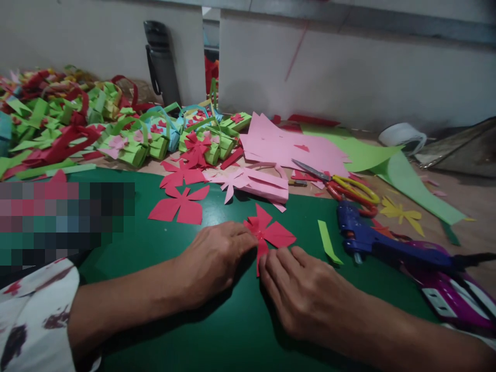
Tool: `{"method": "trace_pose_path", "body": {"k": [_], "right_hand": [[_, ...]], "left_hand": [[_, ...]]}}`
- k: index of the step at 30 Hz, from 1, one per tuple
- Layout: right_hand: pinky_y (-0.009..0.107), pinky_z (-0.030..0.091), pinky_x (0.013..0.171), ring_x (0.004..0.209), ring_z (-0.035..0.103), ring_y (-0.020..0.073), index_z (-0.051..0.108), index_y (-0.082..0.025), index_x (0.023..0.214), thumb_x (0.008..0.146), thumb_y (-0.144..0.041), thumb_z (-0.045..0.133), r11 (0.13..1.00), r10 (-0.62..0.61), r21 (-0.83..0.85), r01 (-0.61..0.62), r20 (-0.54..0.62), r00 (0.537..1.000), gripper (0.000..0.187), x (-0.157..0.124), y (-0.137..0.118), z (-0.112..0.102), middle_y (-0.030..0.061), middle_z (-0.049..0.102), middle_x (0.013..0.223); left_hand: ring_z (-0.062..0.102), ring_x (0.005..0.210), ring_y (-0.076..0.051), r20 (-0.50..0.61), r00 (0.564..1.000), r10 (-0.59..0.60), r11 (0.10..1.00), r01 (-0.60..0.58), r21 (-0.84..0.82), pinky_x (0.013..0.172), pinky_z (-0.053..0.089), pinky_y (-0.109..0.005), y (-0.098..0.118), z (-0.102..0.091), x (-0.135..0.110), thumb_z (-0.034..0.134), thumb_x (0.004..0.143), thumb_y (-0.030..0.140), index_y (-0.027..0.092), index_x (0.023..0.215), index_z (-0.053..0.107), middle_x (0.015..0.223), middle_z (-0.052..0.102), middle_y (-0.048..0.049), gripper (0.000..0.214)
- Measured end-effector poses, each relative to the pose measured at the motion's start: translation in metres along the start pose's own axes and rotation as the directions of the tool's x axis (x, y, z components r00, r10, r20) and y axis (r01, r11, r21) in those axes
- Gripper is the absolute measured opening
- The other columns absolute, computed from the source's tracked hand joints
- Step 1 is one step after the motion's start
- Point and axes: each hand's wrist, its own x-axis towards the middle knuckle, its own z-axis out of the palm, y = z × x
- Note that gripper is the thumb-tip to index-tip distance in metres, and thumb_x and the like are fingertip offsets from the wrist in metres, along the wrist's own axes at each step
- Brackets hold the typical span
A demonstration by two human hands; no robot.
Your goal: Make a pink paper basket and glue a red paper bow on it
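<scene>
A red paper flower [274, 233] lies on the green board [155, 330] between my hands. My left hand [217, 253] pinches a petal at its left side, the fingers closed and the thumb partly hidden. From the right, my right hand [300, 284] has its fingers together and bent over the lower petal, whose tip it partly covers. Up and to the left, a red paper cutout with petals [180, 205] rests flat, with another red cutout [182, 175] behind it. A light green paper strip [328, 243] lies right of the flower.
A blue glue gun [372, 243] lies at the right, beside a purple and white power strip [445, 294]. Scissors [337, 183] rest near pink paper sheets [287, 144]. Small green paper baskets [132, 142] and a dark bottle [163, 67] stand at the back left.
</scene>
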Motion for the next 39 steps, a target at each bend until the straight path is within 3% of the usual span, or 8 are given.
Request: {"method": "trace_pose_path", "body": {"k": [7, 10, 14, 19, 23, 26, 34, 39], "right_hand": [[0.033, 0.033, 0.053, 0.061, 0.049, 0.0200, 0.063, -0.011, 0.086, 0.081, -0.005, 0.046, 0.973, 0.185, 0.139, -0.182, -0.006, 0.983, 0.018, -0.006, 0.013, 0.001, 0.0067, 0.057, 0.068], [0.033, 0.033, 0.055, 0.063, 0.046, 0.0199, 0.062, -0.011, 0.087, 0.084, -0.004, 0.043, 0.936, 0.237, 0.278, -0.215, -0.049, 0.970, 0.020, -0.009, 0.016, 0.000, 0.0063, 0.055, 0.070], [0.033, 0.029, 0.055, 0.064, 0.040, 0.0190, 0.059, -0.013, 0.077, 0.084, -0.001, 0.040, 0.879, 0.317, 0.402, -0.258, -0.087, 0.944, 0.024, -0.009, 0.015, 0.002, 0.0060, 0.052, 0.070], [0.034, 0.034, 0.063, 0.074, 0.044, 0.0198, 0.060, -0.013, 0.078, 0.086, -0.007, 0.047, 0.684, 0.524, 0.591, -0.429, 0.012, 0.852, 0.017, -0.007, 0.014, 0.004, 0.0075, 0.054, 0.078], [0.037, 0.036, 0.072, 0.083, 0.047, 0.0212, 0.062, -0.016, 0.079, 0.079, -0.007, 0.057, 0.522, 0.605, 0.695, -0.494, 0.107, 0.789, 0.011, -0.004, 0.015, 0.004, 0.0064, 0.056, 0.085], [0.038, 0.037, 0.076, 0.087, 0.048, 0.0213, 0.063, -0.019, 0.078, 0.079, -0.009, 0.060, 0.442, 0.641, 0.723, -0.532, 0.161, 0.751, 0.011, -0.002, 0.014, 0.007, 0.0044, 0.056, 0.087], [0.037, 0.037, 0.083, 0.094, 0.049, 0.0187, 0.059, -0.023, 0.075, 0.085, -0.013, 0.055, 0.343, 0.620, 0.755, -0.559, 0.265, 0.739, 0.015, 0.004, 0.014, 0.003, 0.0008, 0.055, 0.094], [0.038, 0.035, 0.082, 0.091, 0.048, 0.0181, 0.052, -0.020, 0.070, 0.089, -0.014, 0.048, 0.332, 0.619, 0.716, -0.614, 0.326, 0.715, 0.021, 0.006, 0.013, 0.002, 0.0016, 0.054, 0.092]], "left_hand": [[0.055, 0.081, -0.015, 0.031, 0.999, -0.021, 1.000, 0.021, -0.007, 0.071, 0.044, -0.025, 0.001, 0.000, 0.000, 0.051, 0.089, 0.020, 0.018, 0.097, 0.061, 0.089, 0.060, -0.0036, 0.012], [0.052, 0.076, -0.014, -0.023, 1.000, -0.007, 0.999, 0.008, 0.040, 0.066, 0.040, -0.025, 0.004, 0.002, 0.001, 0.057, 0.087, 0.028, 0.019, 0.092, 0.062, 0.084, 0.057, -0.0019, 0.012], [0.042, 0.063, -0.012, -0.122, 0.990, 0.072, 0.990, -0.056, 0.127, 0.053, 0.030, -0.024, 0.010, 0.009, 0.004, 0.048, 0.090, 0.021, 0.017, 0.070, 0.061, 0.068, 0.046, 0.0002, 0.024], [0.042, 0.064, -0.012, -0.158, 0.986, 0.048, 0.994, -0.031, 0.109, 0.053, 0.028, -0.025, 0.013, 0.012, 0.003, 0.051, 0.087, 0.018, 0.017, 0.070, 0.063, 0.068, 0.046, -0.0003, 0.021], [0.046, 0.066, -0.013, -0.136, 0.991, -0.003, 0.999, 0.009, 0.047, 0.057, 0.033, -0.025, 0.014, 0.011, 0.001, 0.050, 0.089, 0.021, 0.016, 0.073, 0.066, 0.070, 0.053, -0.0025, 0.022], [0.049, 0.067, -0.014, -0.133, 0.991, 0.014, 0.999, -0.010, 0.036, 0.060, 0.036, -0.027, 0.014, 0.010, 0.000, 0.049, 0.090, 0.020, 0.018, 0.079, 0.068, 0.070, 0.058, -0.0029, 0.022], [0.054, 0.065, -0.014, -0.158, 0.986, 0.044, 0.999, -0.038, 0.039, 0.060, 0.038, -0.028, 0.013, 0.009, -0.005, 0.052, 0.089, 0.020, 0.017, 0.084, 0.067, 0.071, 0.065, -0.0015, 0.016], [0.051, 0.067, -0.015, -0.191, 0.978, 0.087, 0.992, -0.068, 0.102, 0.060, 0.040, -0.028, 0.014, 0.000, -0.007, 0.052, 0.089, 0.016, 0.014, 0.077, 0.066, 0.075, 0.064, -0.0049, 0.019]]}}
